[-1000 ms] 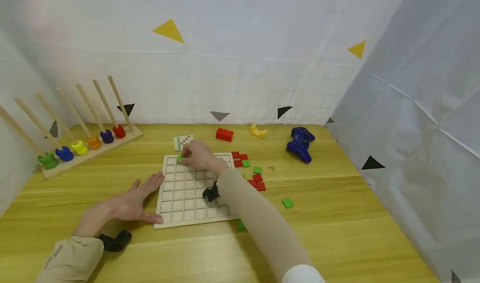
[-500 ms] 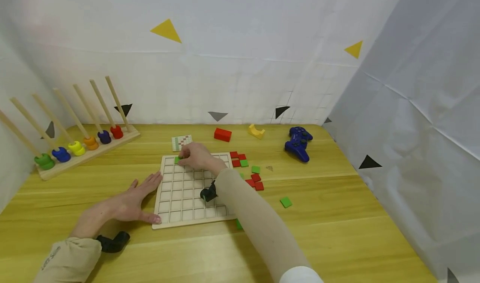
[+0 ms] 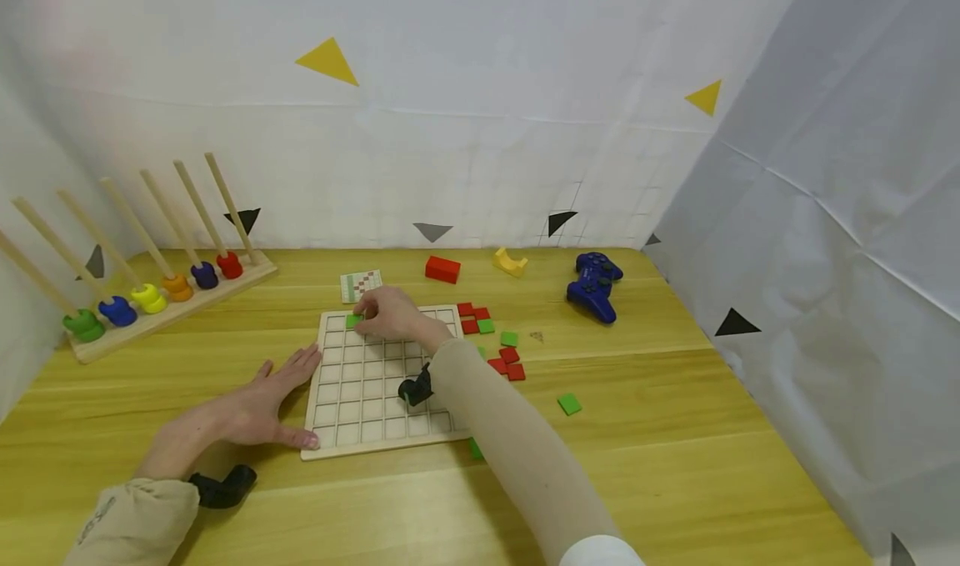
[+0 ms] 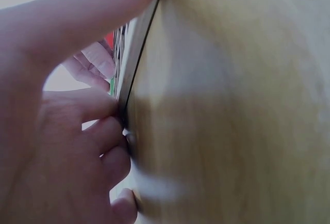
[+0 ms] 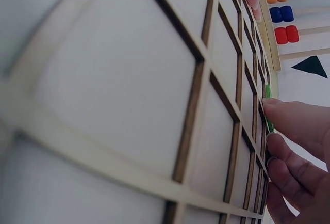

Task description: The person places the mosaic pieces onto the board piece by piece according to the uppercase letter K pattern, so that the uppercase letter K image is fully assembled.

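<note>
A wooden grid board (image 3: 348, 393) lies flat on the table. My left hand (image 3: 251, 408) rests at its left side, fingers stretched and thumb spread, with fingertips touching the board's edge. Over the upper left of the grid is my right hand (image 3: 393, 314). Its thumb and forefinger pinch a small green square tile (image 3: 353, 321) at a top-row cell. In the right wrist view the green tile (image 5: 268, 91) shows edge-on at the fingertips. Part of the board's right side is hidden under the right forearm. Just behind the board lies a small pattern card (image 3: 361, 286).
Loose red tiles (image 3: 509, 355) and green tiles (image 3: 569, 403) lie right of the board. Further back are a red block (image 3: 442, 269), a yellow arch block (image 3: 510, 262) and a blue game controller (image 3: 595, 288). A wooden peg rack (image 3: 176, 303) with coloured beads stands left.
The whole head view has shifted slightly, so things sit a little further left. Both hands keep nearly the same place on the board, and the green tile stays at the same cell.
</note>
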`<state>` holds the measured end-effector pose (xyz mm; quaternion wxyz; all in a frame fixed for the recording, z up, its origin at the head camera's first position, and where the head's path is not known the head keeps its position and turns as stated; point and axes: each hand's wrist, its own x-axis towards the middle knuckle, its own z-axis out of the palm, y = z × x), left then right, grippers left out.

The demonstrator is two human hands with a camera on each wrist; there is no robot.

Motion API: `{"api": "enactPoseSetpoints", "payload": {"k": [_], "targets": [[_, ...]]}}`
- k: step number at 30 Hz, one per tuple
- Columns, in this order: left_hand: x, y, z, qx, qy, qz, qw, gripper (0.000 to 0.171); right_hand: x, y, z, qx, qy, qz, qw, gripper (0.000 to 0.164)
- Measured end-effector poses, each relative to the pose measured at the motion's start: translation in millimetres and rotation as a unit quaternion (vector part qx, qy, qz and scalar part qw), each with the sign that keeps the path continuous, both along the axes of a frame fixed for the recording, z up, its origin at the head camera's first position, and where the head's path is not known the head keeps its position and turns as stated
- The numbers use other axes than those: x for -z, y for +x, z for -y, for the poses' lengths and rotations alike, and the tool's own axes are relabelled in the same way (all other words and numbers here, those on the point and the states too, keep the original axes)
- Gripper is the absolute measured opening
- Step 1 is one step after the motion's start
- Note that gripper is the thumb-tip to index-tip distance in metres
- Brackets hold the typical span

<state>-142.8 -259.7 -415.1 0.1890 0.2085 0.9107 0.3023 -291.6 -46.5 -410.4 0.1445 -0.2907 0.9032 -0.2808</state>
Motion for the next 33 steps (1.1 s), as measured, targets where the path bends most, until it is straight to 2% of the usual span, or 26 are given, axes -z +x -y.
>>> {"api": "enactPoseSetpoints", "payload": {"k": [13, 19, 23, 30, 33], "targets": [[1.2, 0.6, 0, 0.0, -0.005, -0.004, 1.0, 0.122, -0.3, 0.9, -1, -0.031, 0.011, -0.016, 0.999, 0.033], [1.0, 0.9, 0, -0.003, -0.005, -0.01, 0.9999, 0.122, -2.5, 0.9, -4, -0.04, 0.006, -0.001, 0.999, 0.052], [-0.1, 1.4, 0, -0.006, -0.002, -0.01, 0.9999, 0.122, -5.7, 2.5, -6, -0.041, 0.002, 0.017, 0.999, 0.055], [0.0, 0.6, 1, -0.003, -0.006, -0.01, 0.9999, 0.122, -11.1, 5.5, -11, -0.053, 0.016, 0.014, 0.998, 0.06], [0.2, 0.4, 0, -0.002, -0.007, -0.004, 1.0, 0.122, -16.5, 9.3, -18, -0.054, 0.019, 0.03, 0.998, 0.065]]}}
